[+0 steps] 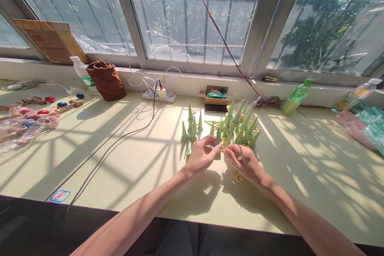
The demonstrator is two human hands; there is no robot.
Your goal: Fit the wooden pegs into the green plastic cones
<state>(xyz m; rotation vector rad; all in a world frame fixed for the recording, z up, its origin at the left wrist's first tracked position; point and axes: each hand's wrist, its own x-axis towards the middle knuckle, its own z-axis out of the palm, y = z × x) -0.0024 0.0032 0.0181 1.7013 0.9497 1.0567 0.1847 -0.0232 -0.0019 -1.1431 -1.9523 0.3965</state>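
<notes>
Head view of a pale counter (120,160) under a window, both forearms reaching in from its near edge. The left hand (200,157) and right hand (245,163) meet fingertip to fingertip about midway between the near and far edges, right of the counter's middle.

The left thumb and forefinger are pressed together on what looks like a green cone (216,155), most of it hidden under the fingers. The right fingertips are pinched on a small yellow piece (224,149), which touches the left fingertips. The two held parts thus lie along one line across the counter – cone on the left, piece on the right, with no gap visible between them.

Just beyond the hands, toward the far edge, stands the cone cluster (240,126), tips up and leaning outward, and a smaller cone group (190,126) stands just beside it on the left. More loose yellow pieces (238,177) lie under the right palm, so the right hand is the nearer to them.

Along the far edge are a power strip (159,95), a brown pouch (105,80), a small cardboard box (216,94) and a green bottle (295,98).
</notes>
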